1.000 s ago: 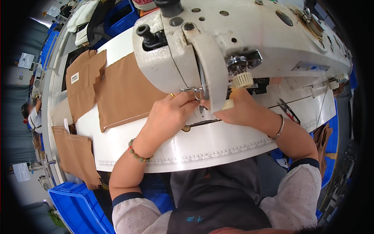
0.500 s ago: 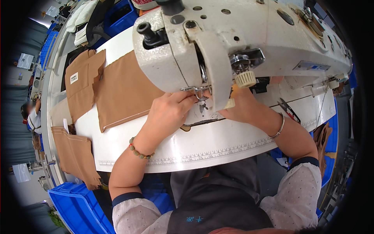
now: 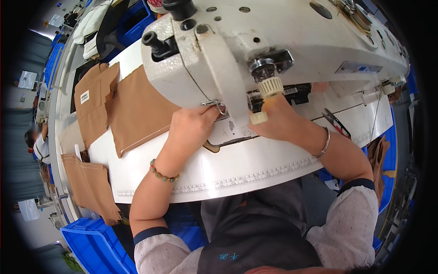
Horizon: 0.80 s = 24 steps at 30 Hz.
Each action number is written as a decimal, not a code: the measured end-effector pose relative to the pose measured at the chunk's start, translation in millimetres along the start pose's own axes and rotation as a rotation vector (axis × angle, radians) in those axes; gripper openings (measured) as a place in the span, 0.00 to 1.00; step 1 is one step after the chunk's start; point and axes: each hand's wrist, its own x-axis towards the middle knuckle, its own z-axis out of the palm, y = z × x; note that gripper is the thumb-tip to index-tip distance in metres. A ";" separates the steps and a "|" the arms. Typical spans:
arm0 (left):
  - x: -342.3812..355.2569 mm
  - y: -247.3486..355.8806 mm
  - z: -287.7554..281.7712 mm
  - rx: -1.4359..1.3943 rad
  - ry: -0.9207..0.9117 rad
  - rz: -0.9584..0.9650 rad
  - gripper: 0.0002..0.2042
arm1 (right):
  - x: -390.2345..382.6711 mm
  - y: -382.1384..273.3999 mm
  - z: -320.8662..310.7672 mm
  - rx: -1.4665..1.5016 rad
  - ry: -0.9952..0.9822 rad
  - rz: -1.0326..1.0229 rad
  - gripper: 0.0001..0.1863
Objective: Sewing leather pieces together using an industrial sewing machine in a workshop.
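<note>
A white sewing machine (image 3: 292, 32) fills the upper part of the view. My left hand (image 3: 192, 129) is at the left of its needle area, thumb and fingertips pressed together next to the wire guard (image 3: 213, 104). Whatever lies between those fingers is too small or hidden to name. My right hand (image 3: 276, 122) reaches in on the other side, behind the cream tension knob (image 3: 258, 118); the machine covers its fingers. A large brown fabric panel (image 3: 141, 109) lies left of my left hand, its edge running behind the machine head.
Further left lie a brown pocket piece with a white label (image 3: 93, 98) and another brown piece (image 3: 91, 182) hanging over the table edge. Black thread snips (image 3: 336, 123) rest right of my right hand. Blue bins (image 3: 93, 244) stand below. A person (image 3: 41, 141) is at far left.
The whole view has shifted slightly, so the machine appears further left. Both hands stay by the needle area, with little movement of their own. The fabric pieces lie as before.
</note>
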 end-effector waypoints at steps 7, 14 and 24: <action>0.4 -7.9 5.8 0.043 0.061 -0.003 0.06 | 3.2 0.3 0.5 -0.001 -0.030 -0.021 0.04; -2.6 -3.8 -24.4 0.138 -0.079 -0.317 0.08 | 2.3 -1.6 -3.8 0.009 -0.043 -0.018 0.04; -49.1 -1.6 -47.6 -0.163 -0.104 -0.644 0.12 | -5.6 -19.3 -4.4 0.040 -0.206 -0.078 0.12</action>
